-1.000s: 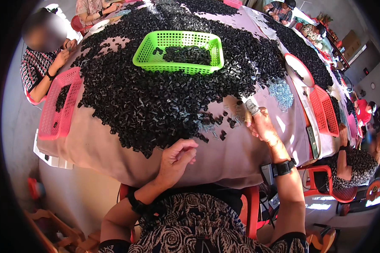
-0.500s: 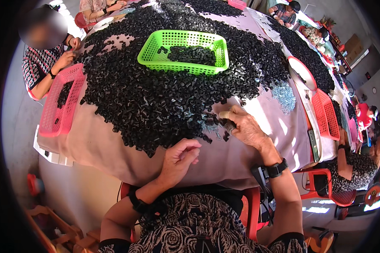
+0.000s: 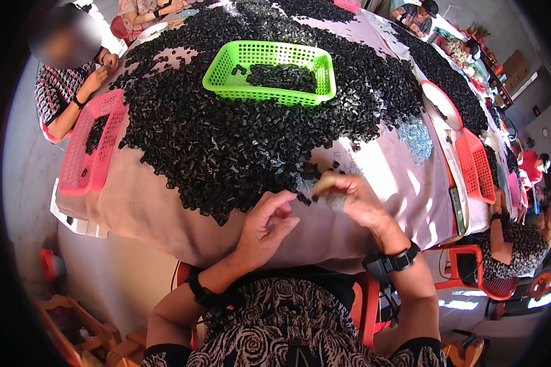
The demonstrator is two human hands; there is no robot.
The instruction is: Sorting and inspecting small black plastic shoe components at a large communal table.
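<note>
A large heap of small black plastic parts [image 3: 214, 147] covers the table, with small metal springs [image 3: 263, 156] scattered through its near side. My left hand [image 3: 264, 229] is raised at the heap's near edge, its fingers loosely curled and its thumb apart. Nothing shows between them. To its right, my right hand [image 3: 355, 205] is smeared by motion, with thumb and forefinger closed on a small black plastic part [image 3: 316, 196]. A few springs [image 3: 306, 182] lie just beyond its fingertips. Farther right is a pile of silvery springs [image 3: 415, 139].
A green basket [image 3: 269, 95] holding black parts stands on the heap. Pink baskets flank the table at left [image 3: 113, 131] and a red one [image 3: 474, 165] at right, near a round white tray [image 3: 441, 104]. Several people sit around, including one at left [image 3: 61, 98]. Pinkish cloth [image 3: 165, 226] covers the table.
My right hand has drawn back toward me and slightly left, bringing the small black part away from the heap. My left hand's thumb has parted from its fingers. The view has shifted slightly.
</note>
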